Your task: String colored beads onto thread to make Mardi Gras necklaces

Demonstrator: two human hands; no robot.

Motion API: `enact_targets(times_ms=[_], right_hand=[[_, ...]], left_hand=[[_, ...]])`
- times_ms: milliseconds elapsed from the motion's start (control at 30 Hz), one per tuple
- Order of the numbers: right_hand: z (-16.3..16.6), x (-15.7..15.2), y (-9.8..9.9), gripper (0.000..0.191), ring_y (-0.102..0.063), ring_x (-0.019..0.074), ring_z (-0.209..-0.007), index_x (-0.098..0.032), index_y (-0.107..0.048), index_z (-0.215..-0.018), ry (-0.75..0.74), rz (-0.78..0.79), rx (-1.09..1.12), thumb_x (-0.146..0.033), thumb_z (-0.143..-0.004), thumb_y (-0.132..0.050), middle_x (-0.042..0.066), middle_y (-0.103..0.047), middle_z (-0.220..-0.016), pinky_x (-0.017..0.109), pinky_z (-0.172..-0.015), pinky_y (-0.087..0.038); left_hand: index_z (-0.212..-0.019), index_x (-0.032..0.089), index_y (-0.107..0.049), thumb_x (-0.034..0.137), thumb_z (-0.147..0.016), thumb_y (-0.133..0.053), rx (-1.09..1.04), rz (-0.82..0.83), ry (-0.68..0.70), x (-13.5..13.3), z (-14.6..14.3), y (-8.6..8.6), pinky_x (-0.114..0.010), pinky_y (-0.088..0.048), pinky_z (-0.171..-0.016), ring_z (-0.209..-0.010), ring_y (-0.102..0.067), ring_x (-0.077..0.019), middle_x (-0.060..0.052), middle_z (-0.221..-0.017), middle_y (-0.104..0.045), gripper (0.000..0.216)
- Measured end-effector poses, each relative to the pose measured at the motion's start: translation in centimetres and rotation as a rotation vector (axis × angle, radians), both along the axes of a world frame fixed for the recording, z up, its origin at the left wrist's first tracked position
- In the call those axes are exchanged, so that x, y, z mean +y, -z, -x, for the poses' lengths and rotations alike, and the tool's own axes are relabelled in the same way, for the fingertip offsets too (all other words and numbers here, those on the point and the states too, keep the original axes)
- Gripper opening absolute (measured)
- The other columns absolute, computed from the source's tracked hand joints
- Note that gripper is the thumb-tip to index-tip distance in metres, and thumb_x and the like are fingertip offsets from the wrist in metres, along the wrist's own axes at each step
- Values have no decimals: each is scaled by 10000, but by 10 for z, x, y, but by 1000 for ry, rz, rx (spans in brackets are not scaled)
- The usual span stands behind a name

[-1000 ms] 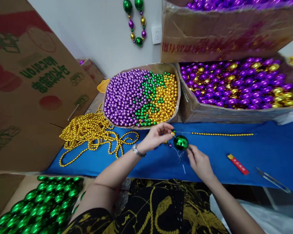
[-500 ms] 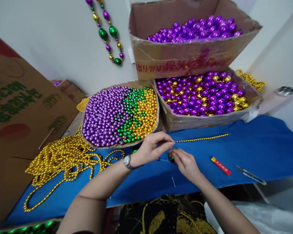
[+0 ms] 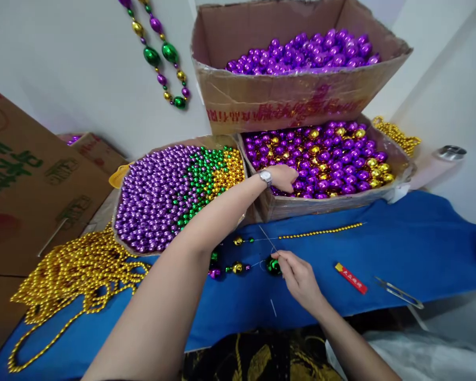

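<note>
My left hand, with a watch at the wrist, is down at the front left of the box of purple and gold beads. Its fingers are bent together; whether a bead is in them is hidden. Over the blue cloth, my right hand pinches a thin needle that points up and left. A large green bead sits against the right fingertips. Left of it lies a partly strung necklace with a gold bead, a purple bead and smaller ones, partly behind my left forearm.
A row of small gold beads lies behind my right hand. To the right are a red packet and thread snips. A box of small purple, green and gold beads and heaped gold strands stand left. A purple-bead box is behind.
My left hand has left my right hand and reached up and away to the purple and gold beads. The needle now shows in my right hand. The view has shifted slightly.
</note>
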State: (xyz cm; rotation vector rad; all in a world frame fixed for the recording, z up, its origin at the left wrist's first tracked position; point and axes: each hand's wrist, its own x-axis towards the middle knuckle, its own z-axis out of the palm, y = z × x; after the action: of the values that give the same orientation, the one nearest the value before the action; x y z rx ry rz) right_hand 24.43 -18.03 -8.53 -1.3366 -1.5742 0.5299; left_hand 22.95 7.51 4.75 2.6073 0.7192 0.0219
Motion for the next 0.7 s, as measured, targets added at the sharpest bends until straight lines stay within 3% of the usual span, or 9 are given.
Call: enact_targets(times_ms=[100, 200, 300, 367, 533, 700], right_hand=[[-2, -4, -6, 241, -660, 97, -632, -197, -628, -1089, 50, -6, -42, -238, -985, -415, 18, -719, -851, 194, -626, -549], [-2, -8, -10, 227, -681, 96, -655, -188, -630, -1081, 61, -59, -61, -217, -979, -429, 20, -731, -858, 187, -656, -562], [1, -9, -11, 201, -715, 114, -761, -188, -641, -1069, 65, -146, -110, -185, -957, -474, 30, -747, -928, 193, -728, -575], [5, -7, -10, 195, -723, 127, -818, -188, -647, -1066, 61, -188, -161, -165, -942, -498, 36, -751, -957, 200, -763, -578], [15, -2, -6, 202, -732, 138, -798, -187, -660, -1060, 25, -223, -259, -170, -938, -500, 42, -759, -946, 214, -753, -592], [18, -1, -3, 210, -736, 152, -831, -181, -663, -1063, 12, -234, -307, -163, -935, -498, 50, -759, -955, 227, -754, -600]], left_hand=[[-833, 169, -673, 197, -637, -730, -416, 172, 28, -21, 38, -13, -335, -455, -724, -688, -554, -167, -22, -688, -576, 206], [-1031, 196, -614, 272, -752, -692, -849, 568, -50, -58, 93, -16, -270, -496, -695, -761, -607, -133, -32, -894, -631, 299], [-1030, 203, -579, 285, -766, -705, -1036, 940, -253, -96, 139, 0, -266, -539, -700, -801, -665, -145, -35, -969, -652, 304], [-1021, 199, -568, 284, -759, -722, -1112, 1092, -394, -113, 158, 18, -270, -556, -704, -794, -688, -153, -33, -956, -668, 316], [-1029, 178, -559, 255, -741, -746, -1327, 1192, -610, -130, 179, 50, -258, -563, -722, -803, -714, -168, -23, -875, -686, 352], [-1029, 175, -557, 257, -733, -758, -1374, 1175, -650, -136, 187, 54, -280, -568, -738, -791, -712, -170, -16, -853, -688, 367]])
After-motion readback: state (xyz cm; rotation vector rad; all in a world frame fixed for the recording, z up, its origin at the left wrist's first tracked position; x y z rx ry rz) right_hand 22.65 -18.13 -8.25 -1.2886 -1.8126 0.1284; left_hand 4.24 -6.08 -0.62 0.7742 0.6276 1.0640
